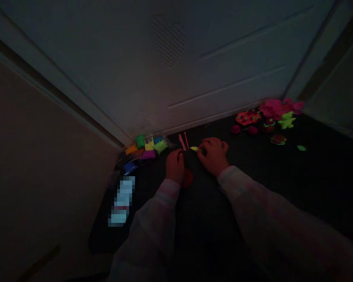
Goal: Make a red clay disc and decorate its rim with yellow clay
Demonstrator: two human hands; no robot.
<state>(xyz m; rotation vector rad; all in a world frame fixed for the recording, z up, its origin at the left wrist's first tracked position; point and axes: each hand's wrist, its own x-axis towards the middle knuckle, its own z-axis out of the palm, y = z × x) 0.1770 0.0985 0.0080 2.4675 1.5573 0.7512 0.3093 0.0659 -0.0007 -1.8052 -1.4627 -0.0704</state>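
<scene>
The light is dim. My right hand rests on the dark tabletop with its fingers curled in a pinch. A small yellow pointed piece, perhaps a modelling tool, pokes out from its fingertips. My left hand is closed, fingers bent downward on the table; whatever lies under them is hidden. Right beside its wrist is a flat red disc, partly covered by that hand. Just beyond the left fingertips lie a pink plastic knife and a thin pink stick.
Several bags of coloured modelling clay are heaped at the back left. A lit, blurred-out phone-like screen lies near the left edge. Colourful shaped pieces, including a yellow bear figure, sit at the back right. A white panel rises behind the table.
</scene>
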